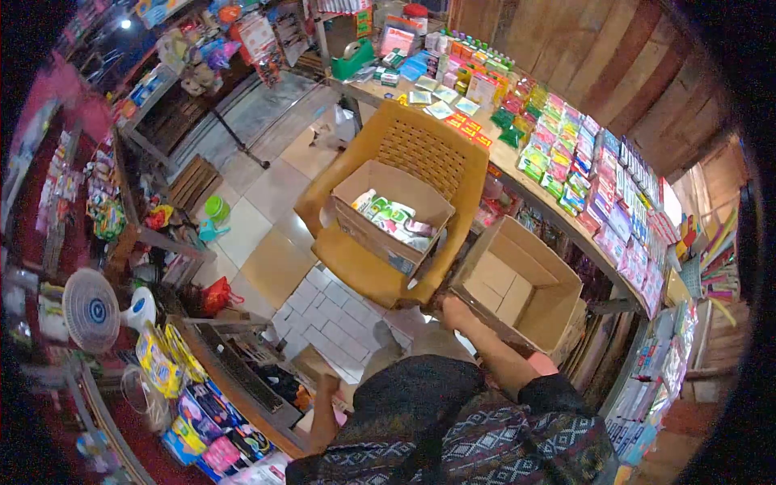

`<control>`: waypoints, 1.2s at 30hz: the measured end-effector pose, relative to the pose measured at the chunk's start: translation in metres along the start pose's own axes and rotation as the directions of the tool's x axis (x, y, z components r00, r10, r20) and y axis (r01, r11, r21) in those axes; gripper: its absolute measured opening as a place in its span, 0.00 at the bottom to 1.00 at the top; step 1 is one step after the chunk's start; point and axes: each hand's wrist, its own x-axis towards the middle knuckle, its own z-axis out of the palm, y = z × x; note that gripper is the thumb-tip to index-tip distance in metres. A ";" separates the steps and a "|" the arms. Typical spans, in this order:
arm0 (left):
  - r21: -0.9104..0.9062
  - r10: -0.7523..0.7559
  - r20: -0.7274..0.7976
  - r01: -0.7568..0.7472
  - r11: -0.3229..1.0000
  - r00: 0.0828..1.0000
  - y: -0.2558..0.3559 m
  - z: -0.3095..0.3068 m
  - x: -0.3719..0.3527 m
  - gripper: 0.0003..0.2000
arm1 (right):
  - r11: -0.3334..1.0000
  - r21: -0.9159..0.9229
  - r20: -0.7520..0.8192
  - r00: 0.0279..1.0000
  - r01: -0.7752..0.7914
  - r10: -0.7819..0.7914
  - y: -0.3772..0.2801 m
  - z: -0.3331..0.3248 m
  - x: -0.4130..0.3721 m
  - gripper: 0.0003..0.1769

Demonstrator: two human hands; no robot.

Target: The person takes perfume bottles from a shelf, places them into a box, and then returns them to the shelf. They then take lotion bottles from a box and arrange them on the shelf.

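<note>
My right hand is closed on the near left corner of a cardboard box, which stands open with only its bottom flaps showing inside. Low on the left, my left hand looks closed at the edge of a flat brown piece, perhaps cardboard; its fingers are small and partly hidden. Ahead of me, a tan woven-back plastic chair carries a second cardboard box. White and green packets lie inside that box.
A long table on the right bears rows of packaged goods and a green tape dispenser. Packaged goods and a fan stand at left. On the tiled floor are a green pail and a red bag.
</note>
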 end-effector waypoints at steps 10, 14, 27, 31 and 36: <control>0.416 0.526 -0.081 -0.451 0.790 0.847 0.088 -0.173 0.149 0.19 | 0.983 0.181 -0.163 0.986 0.013 0.017 -0.005 -0.013 0.053 0.14; -0.226 0.249 -0.314 -0.326 0.918 0.916 0.199 -0.215 0.140 0.13 | 0.984 0.173 -0.222 0.975 0.037 0.002 -0.003 -0.030 0.082 0.15; -0.195 0.454 -0.568 -0.649 0.736 0.686 0.397 -0.362 0.219 0.08 | 0.982 0.183 -0.366 0.924 -0.044 0.110 -0.034 -0.028 0.117 0.25; -0.109 0.558 -0.436 -0.657 0.746 0.706 0.418 -0.371 0.308 0.12 | 0.962 0.217 -0.384 0.892 -0.166 0.240 -0.041 -0.019 0.129 0.24; 0.262 0.386 -0.080 -0.355 0.898 0.919 0.454 -0.370 0.362 0.18 | 0.902 0.252 -0.272 0.869 -0.350 0.413 -0.063 -0.034 0.136 0.22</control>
